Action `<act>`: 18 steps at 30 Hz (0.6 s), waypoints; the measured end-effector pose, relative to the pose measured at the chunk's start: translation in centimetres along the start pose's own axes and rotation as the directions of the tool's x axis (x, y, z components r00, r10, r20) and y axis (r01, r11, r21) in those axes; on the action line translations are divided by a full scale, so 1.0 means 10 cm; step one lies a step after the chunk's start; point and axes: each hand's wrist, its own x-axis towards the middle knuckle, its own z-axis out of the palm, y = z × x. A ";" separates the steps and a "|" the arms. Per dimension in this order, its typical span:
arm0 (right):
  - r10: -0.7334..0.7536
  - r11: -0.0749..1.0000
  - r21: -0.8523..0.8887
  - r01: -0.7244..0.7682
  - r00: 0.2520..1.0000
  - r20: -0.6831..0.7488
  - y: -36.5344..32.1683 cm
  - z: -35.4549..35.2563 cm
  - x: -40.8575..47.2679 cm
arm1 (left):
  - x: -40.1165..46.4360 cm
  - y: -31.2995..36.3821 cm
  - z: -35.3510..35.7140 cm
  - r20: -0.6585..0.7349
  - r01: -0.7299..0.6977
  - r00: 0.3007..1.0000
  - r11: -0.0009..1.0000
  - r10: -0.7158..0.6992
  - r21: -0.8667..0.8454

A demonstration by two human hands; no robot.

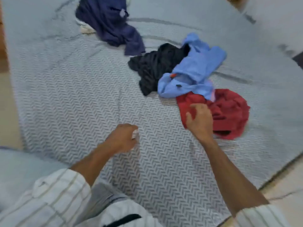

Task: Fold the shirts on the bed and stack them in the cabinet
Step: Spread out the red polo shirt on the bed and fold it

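Head view, looking down on a bed (68,89) covered by a grey spread with a herringbone weave. The right hand (199,120) is shown extended over the near edge of a crumpled red shirt (229,112); its fingers are loosely curled and slightly apart, and whether the fabric is actually pinched cannot be told because of motion blur. The left hand (123,137) is seen lower and well to the left of the right hand, held over bare spread, with the fingers curled inward; something pale shows at the fingertips, but what it is, and whether it is gripped, cannot be told. Just beyond the right hand, a light blue shirt (195,69) is heaped, its near hem overlapping the far edge of the red shirt. A black shirt (154,66) is bunched directly to the left of the blue one and is partly covered by it. Farther beyond the left hand, at the far side of the bed, a navy shirt (111,22) is draped in a loose pile, its lower end touching or nearly touching the black shirt; a small pale piece of cloth (86,28) is visible at its left edge. All four shirts are shown unfolded. Both forearms are bare, and rolled white striped sleeves (54,195) are seen at the bottom of the frame.
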 end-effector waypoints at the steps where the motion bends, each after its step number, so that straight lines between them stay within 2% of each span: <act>1: 0.017 0.994 -0.104 -0.017 1.000 -0.005 0.14 -0.10 0.07 | 0.05 0.09 0.01 0.026 -0.003 1.000 1.000 0.003 -0.001; 3: 0.186 0.932 -0.336 -0.138 0.976 0.115 0.28 -0.24 0.15 | 0.06 0.23 -0.03 0.058 0.008 0.998 1.000 -0.008 0.000; 5: 0.353 0.845 -0.510 -0.160 0.884 0.307 0.30 -0.32 0.17 | 0.05 0.32 -0.06 0.074 0.013 0.997 1.000 -0.013 0.000; 6: 0.363 0.826 -0.551 -0.119 0.860 0.358 0.30 -0.31 0.14 | 0.03 0.35 -0.06 0.085 0.015 0.996 1.000 -0.015 -0.004; 8: 0.332 0.831 -0.551 -0.079 0.865 0.377 0.22 -0.26 0.11 | 0.03 0.34 -0.08 0.104 0.040 0.994 0.999 -0.036 -0.032; 10: 0.345 0.860 -0.493 -0.133 0.863 0.369 0.10 -0.26 0.08 | 0.00 0.33 -0.11 0.110 0.061 0.992 0.996 -0.053 -0.072; 13: 0.322 0.931 -0.307 -0.198 0.843 0.432 -0.18 -0.30 -0.06 | -0.06 0.38 -0.15 0.101 0.040 0.995 0.990 -0.027 -0.132; 15: 0.254 0.959 -0.017 -0.283 0.830 0.497 -0.45 -0.34 -0.15 | -0.13 0.43 -0.18 0.066 -0.054 0.995 0.975 0.070 -0.216; 16: 0.212 0.922 0.167 -0.351 0.814 0.541 -0.62 -0.36 -0.19 | -0.18 0.49 -0.21 0.050 -0.116 0.990 0.954 0.135 -0.277; 18: 0.132 0.730 0.457 -0.509 0.761 0.636 -1.04 -0.38 -0.24 | -0.27 0.56 -0.27 0.012 -0.183 0.975 0.837 0.221 -0.516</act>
